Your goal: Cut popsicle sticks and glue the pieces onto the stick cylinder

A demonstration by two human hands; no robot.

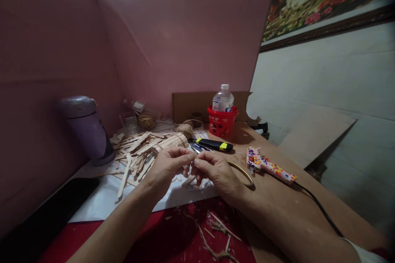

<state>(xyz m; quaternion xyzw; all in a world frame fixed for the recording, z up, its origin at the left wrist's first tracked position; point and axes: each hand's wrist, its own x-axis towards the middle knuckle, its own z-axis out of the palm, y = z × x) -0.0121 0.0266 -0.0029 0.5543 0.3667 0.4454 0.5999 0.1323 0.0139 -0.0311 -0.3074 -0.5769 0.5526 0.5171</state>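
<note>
My left hand [173, 163] and my right hand [213, 169] meet fingertip to fingertip over the white paper [89, 205]. Both are closed in a pinch; whatever lies between the fingers is too small to make out. Just behind them is a pile of wooden craft sticks [138, 148], some bundled together. A black and yellow utility knife [214, 144] lies beyond my right hand, with a blue-handled tool [200, 147] beside it. A gold-coloured ring [243, 172] shows next to my right wrist.
A purple bottle [89, 131] stands at left, near a dark flat object [61, 205]. Twine balls [147, 121] sit at the back. A red tub [222, 122] holds a plastic bottle [223, 99]. At right lies a flowered glue gun [271, 166] with its cord. Scraps litter the red cloth [173, 234].
</note>
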